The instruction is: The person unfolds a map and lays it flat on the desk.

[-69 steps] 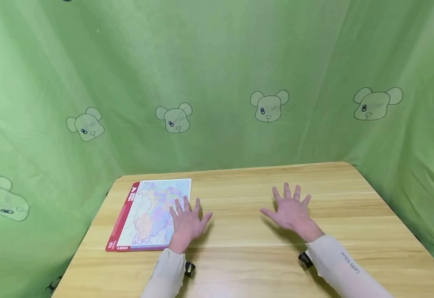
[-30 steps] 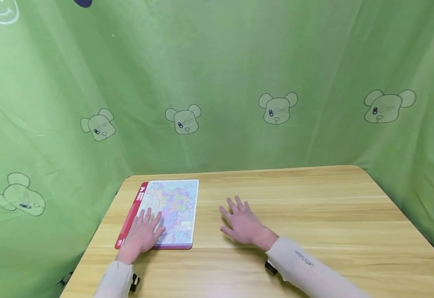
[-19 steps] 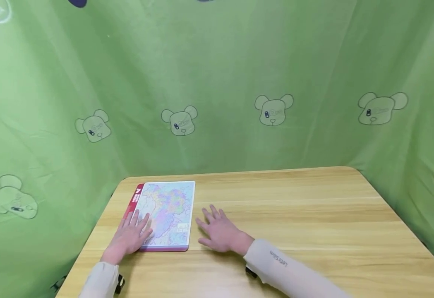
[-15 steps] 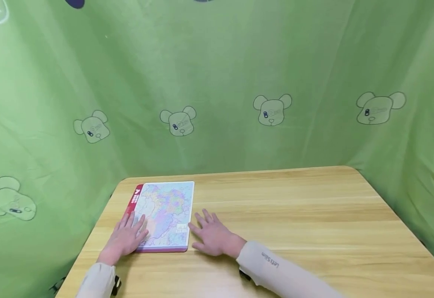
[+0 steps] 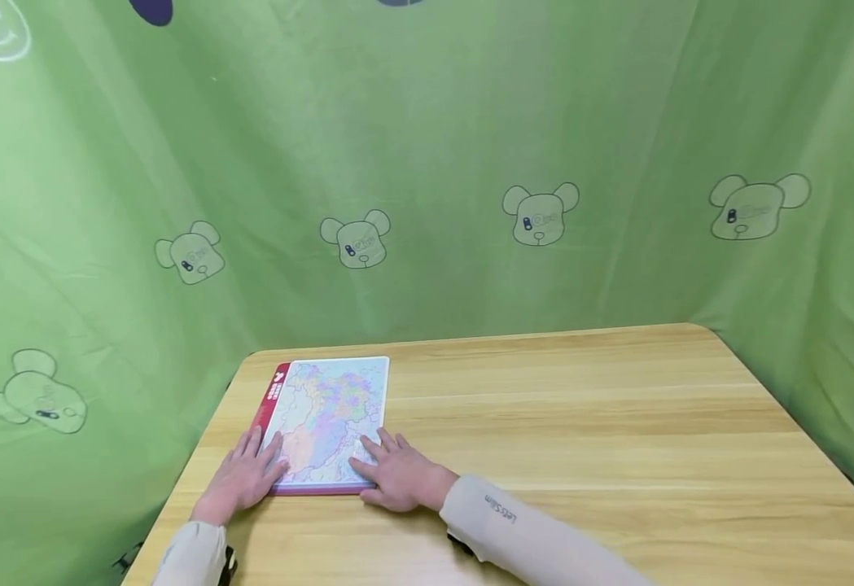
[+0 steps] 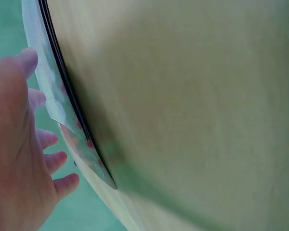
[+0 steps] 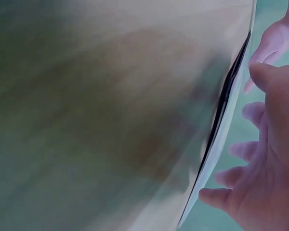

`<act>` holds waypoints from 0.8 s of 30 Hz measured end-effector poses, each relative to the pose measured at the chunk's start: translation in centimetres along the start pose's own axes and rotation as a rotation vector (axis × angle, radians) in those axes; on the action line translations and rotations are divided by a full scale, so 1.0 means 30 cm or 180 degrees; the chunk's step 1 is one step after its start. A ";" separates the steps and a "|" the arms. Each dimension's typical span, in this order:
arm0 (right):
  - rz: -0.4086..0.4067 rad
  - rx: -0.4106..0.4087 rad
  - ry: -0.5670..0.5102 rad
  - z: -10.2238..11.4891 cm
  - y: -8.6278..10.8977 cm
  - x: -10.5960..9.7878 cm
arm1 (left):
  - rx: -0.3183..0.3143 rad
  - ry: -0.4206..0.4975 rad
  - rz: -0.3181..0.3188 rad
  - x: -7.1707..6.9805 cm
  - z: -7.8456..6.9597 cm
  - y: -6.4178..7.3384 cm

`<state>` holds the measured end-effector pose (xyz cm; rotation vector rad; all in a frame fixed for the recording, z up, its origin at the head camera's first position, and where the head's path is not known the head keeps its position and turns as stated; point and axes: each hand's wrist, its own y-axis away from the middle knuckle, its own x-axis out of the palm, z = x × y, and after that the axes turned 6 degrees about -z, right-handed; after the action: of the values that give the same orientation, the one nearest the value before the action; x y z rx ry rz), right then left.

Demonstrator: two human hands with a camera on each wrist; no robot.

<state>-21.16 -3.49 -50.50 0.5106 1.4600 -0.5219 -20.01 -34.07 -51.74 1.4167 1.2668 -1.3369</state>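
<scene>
A flat rectangular map board point(image 5: 324, 415) lies on the wooden table, with a pastel printed map and a red strip along its left side. In the left wrist view, the board point(image 6: 50, 82) shows thin dark layered lines along its near edge. My left hand point(image 5: 238, 480) is over the near left corner, fingers spread and straight, covering part of the red strip. At the near right corner my right hand point(image 5: 400, 474) overlaps the board with its fingers spread. In the right wrist view, the fingers of the right hand point(image 7: 265, 149) point toward the board's edge point(image 7: 219, 130).
The wooden table point(image 5: 580, 423) extends far to the right of the board, with rounded back corners. A green curtain point(image 5: 441, 122) with cartoon bear heads hangs behind and at both sides. Black wrist straps point(image 5: 229, 561) show below the pale sleeves point(image 5: 529, 533).
The right hand has moved left from the table's right side to the board's near right corner. My left hand has shifted left from the board's right part to its near left corner.
</scene>
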 end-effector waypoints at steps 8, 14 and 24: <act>0.0070 -0.0057 0.0061 -0.013 0.001 0.014 | 0.0079 0.0016 0.0180 0.021 0.003 -0.003; 0.0141 -0.0119 0.0209 -0.022 -0.009 0.014 | 0.0061 0.0003 0.0258 0.012 -0.003 -0.001; 0.0172 -0.0107 0.0271 -0.024 0.019 0.002 | 0.0119 -0.0050 0.0285 0.002 -0.039 0.015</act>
<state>-21.37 -2.58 -50.58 0.5499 1.5294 -0.4365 -19.35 -33.00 -51.70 1.4688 1.1599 -1.3147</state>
